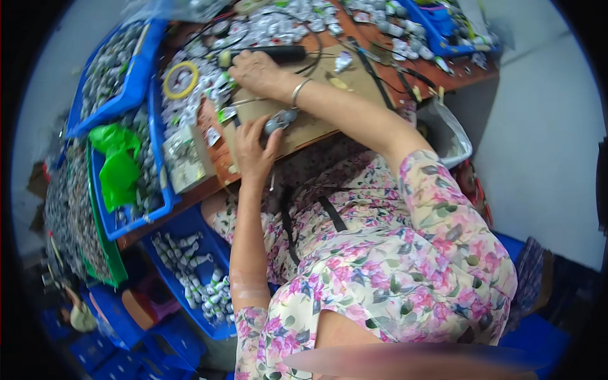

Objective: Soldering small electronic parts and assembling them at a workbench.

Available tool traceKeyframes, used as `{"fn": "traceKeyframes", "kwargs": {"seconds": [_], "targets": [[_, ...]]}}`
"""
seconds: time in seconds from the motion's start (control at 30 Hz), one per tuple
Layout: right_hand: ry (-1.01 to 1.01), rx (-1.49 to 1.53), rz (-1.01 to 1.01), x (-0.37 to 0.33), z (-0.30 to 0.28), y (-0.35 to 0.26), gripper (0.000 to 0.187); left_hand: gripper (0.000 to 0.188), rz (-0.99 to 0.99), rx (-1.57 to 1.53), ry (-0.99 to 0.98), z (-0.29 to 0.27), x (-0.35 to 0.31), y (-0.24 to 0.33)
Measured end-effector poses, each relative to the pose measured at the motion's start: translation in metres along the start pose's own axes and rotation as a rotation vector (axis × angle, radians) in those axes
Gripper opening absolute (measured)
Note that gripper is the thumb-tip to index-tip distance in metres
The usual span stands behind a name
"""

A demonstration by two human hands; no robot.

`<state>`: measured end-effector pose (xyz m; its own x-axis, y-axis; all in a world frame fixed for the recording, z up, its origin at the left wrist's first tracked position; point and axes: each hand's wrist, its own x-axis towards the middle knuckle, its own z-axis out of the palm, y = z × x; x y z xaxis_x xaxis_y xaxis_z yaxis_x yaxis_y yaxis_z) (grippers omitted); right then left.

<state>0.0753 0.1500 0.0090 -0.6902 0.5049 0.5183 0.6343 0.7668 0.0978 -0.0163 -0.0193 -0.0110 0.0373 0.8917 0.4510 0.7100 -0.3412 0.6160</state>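
Observation:
At the cardboard-covered part of the work table (pixel 316 114), my left hand (pixel 254 152) has its thumb and forefinger closed around a small grey rounded piece (pixel 273 125). A second grey ball (pixel 289 116) lies close beside it. My right hand (pixel 258 71), with a bangle at the wrist, reaches across to the left. Its bent fingers come down at the edge of a heap of small white wrapped pieces (pixel 183 101), and what they grip is hidden. Just beyond that hand lies a black cylindrical handle (pixel 285 53) with a cord.
A yellow ring (pixel 180 80) lies on the heap. Blue crates (pixel 166 190) of grey pieces stand at the left, one holding a green bag (pixel 117 164). A lower blue bin (pixel 218 326) holds white pieces. Pliers (pixel 418 76) lie at right, above a bag-lined bin (pixel 465 149).

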Motion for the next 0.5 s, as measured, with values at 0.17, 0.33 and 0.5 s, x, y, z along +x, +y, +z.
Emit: {"fn": "traceKeyframes", "kwargs": {"seconds": [0.17, 0.33, 0.5], "targets": [[0.044, -0.056, 0.101, -0.007, 0.006, -0.002, 0.011, 0.031, 0.054, 0.031, 0.011, 0.001, 0.005, 0.003], [0.126, -0.037, -0.014, -0.01, 0.009, -0.003, 0.012, 0.031, 0.041, 0.056, -0.009, 0.005, 0.005, 0.008], [0.173, -0.013, -0.018, 0.004, 0.062, -0.021, 0.012, 0.033, 0.128, 0.12, -0.014, 0.007, -0.01, -0.032]]}}
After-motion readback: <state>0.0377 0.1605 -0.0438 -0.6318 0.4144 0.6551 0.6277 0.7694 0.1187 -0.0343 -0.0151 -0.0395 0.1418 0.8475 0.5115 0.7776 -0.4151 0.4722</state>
